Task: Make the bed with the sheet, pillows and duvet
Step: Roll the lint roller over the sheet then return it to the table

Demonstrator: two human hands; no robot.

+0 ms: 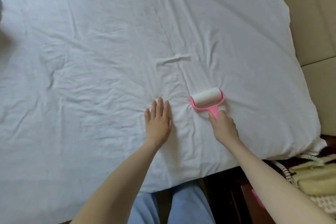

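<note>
Right hand [224,125] grips lint roller [207,100] — left hand [157,121] flat on sheet [91,51].

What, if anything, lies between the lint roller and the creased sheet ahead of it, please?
Nothing visible. The roller, held by the right hand, already rests on the sheet; the left hand presses flat beside it, not ahead.
</note>
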